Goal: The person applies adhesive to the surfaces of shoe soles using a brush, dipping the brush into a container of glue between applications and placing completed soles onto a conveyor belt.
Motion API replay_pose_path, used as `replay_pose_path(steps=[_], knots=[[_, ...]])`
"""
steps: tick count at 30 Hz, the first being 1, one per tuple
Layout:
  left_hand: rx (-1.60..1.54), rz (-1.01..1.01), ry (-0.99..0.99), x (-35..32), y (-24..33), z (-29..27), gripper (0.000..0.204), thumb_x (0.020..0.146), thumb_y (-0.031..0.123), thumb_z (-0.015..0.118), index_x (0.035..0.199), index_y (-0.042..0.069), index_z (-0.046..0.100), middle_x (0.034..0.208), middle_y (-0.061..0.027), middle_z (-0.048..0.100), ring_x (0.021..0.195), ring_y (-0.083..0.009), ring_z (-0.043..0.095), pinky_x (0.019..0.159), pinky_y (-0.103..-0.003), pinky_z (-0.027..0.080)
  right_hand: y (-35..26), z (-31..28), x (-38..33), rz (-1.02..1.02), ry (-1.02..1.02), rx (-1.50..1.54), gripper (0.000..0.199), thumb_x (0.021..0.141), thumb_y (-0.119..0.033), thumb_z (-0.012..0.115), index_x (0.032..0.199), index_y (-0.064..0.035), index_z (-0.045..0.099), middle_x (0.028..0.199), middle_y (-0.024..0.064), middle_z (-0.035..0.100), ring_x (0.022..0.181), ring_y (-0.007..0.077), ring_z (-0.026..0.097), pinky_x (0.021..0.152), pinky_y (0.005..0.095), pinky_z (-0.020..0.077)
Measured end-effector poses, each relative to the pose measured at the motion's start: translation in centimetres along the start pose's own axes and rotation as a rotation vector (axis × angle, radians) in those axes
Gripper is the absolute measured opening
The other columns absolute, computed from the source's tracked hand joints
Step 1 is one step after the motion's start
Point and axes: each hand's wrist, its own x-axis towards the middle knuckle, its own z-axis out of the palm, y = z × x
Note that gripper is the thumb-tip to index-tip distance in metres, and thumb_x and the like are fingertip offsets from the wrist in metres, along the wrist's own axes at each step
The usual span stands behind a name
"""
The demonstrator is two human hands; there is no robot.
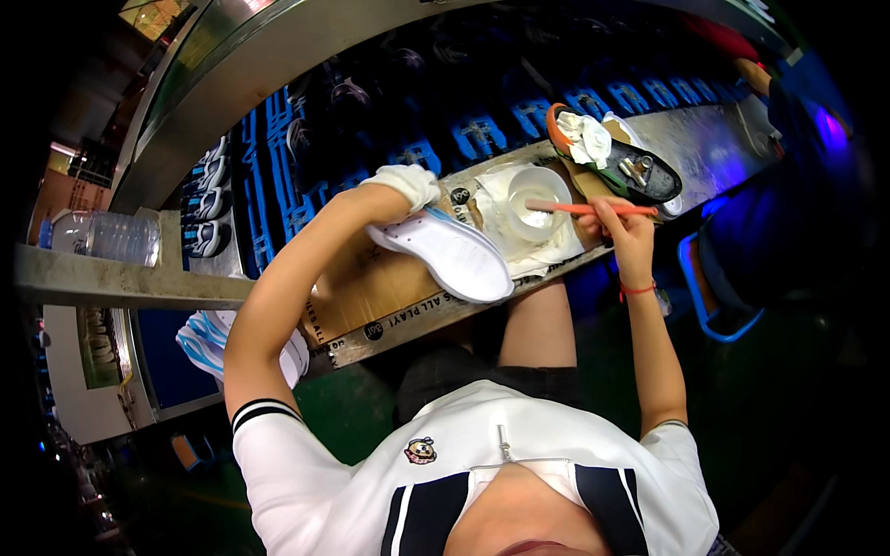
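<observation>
Brown cardboard sheet (371, 278) under white shoe (451, 255), gloved left hand (408, 183).

Head camera looks steeply down, close above workbench (389, 296).

Gloved left hand (406, 184) grips a white shoe (451, 254); right hand (623, 228) holds an orange brush (575, 208) over a white bowl (539, 199).

The scene was dim overall, with the brightest light falling from above onto the middle of the surface (389, 278), where the white shoe sole (454, 259) and bowl (538, 208) were nearly washed out. A blue-violet glow coloured the right side, and glare streaked the curved metal panel (241, 56). Fisheye distortion bent straight edges, the corners were black, and the dark floor lost all detail.
</observation>
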Motion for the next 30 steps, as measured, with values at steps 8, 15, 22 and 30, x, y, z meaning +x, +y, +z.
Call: replay_pose_path(steps=[8, 15, 22, 30], knots=[[-0.239, -0.292, 0.212, -11.1, 0.9, -3.0, 0.022, 0.094, 0.014, 0.06, 0.112, 0.007, 0.053, 0.095, -0.0208, 0.067, 0.089, -0.0404, 0.066, 0.078, -0.043, 0.052, 0.7, 1.3, 5.0, -0.142, -0.084, -0.492, 0.025, 0.091, -0.024, 0.065, 0.093, 0.0001, 0.073, 0.065, 0.008, 0.068, 0.058, 0.0159, 0.066, 0.057, 0.0292, 0.0487], [-1.598, -0.322, 0.537, -17.6, 3.5, 6.2, 0.082, 0.067, 0.008, 0.074, 0.141, -0.005, 0.042, 0.125, -0.018, 0.061, 0.111, -0.0285, 0.064, 0.101, -0.039, 0.049, 1.5, 2.0, 5.8, -0.205, -0.099, -0.649, 0.025, 0.089, -0.024, 0.067, 0.093, -0.0009, 0.074, 0.065, 0.01, 0.068, 0.057, 0.018, 0.065, 0.058, 0.0308, 0.0493], [-2.546, 0.14, 0.817, -12.1, 11.5, 15.9, 0.086, 0.075, 0.038, 0.071, 0.143, -0.003, 0.039, 0.137, -0.0216, 0.054, 0.124, -0.0351, 0.055, 0.107, -0.048, 0.044, -0.3, -0.6, 5.7, 0.365, -0.097, 0.052, 0.021, 0.092, -0.014, 0.063, 0.096, 0.0053, 0.071, 0.072, 0.0036, 0.068, 0.049, 0.0018, 0.046, 0.043, 0.0169, 0.0295], [-2.477, 0.34, 0.561, -8.0, 13.2, 14.1, 0.079, 0.081, 0.03, 0.074, 0.143, -0.003, 0.038, 0.134, -0.0223, 0.056, 0.118, -0.0349, 0.061, 0.101, -0.048, 0.05, -5.2, 4.6, 4.4, 0.22, -0.433, 0.192, 0.024, 0.096, -0.015, 0.061, 0.103, 0.0067, 0.068, 0.076, 0.0067, 0.069, 0.053, 0.0031, 0.041, 0.048, 0.0175, 0.0292]])
